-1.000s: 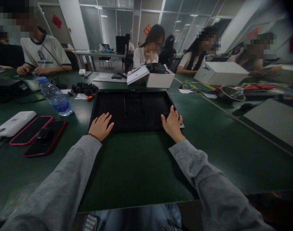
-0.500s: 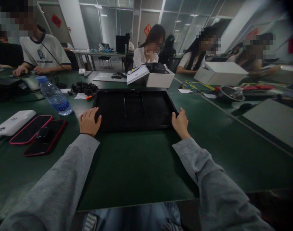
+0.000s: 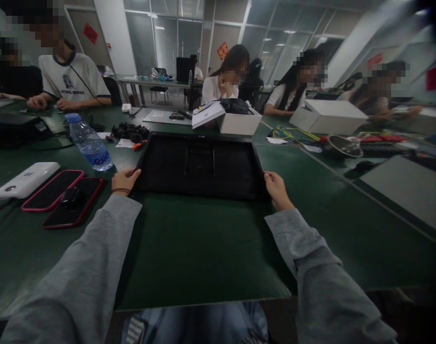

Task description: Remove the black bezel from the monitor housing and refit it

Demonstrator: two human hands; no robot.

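Observation:
A black rectangular tray-like panel (image 3: 162, 165) with a raised rim and two thin bars in its middle lies between my hands; its exact kind I cannot tell. My left hand (image 3: 125, 181) pinches the left edge near the front corner, thumb on top and the fingers partly tucked from sight. On the opposite side, my right hand (image 3: 278, 191) is closed on the right edge, also near the front corner. The panel's near side looks slightly raised off the green table (image 3: 203, 253).
To the left are a water bottle (image 3: 92, 145), a white power bank (image 3: 26, 180) and two phones (image 3: 56, 190) (image 3: 87, 210). Beyond the panel stands an open white box (image 3: 239, 123). Cables (image 3: 293, 135) and a metal bowl-like piece (image 3: 343, 146) lie at right. Several people sit across.
My left hand has shifted from lying over the rim to gripping the side edge. My right hand has moved slightly outward and nearer. The panel's near side has come up a little.

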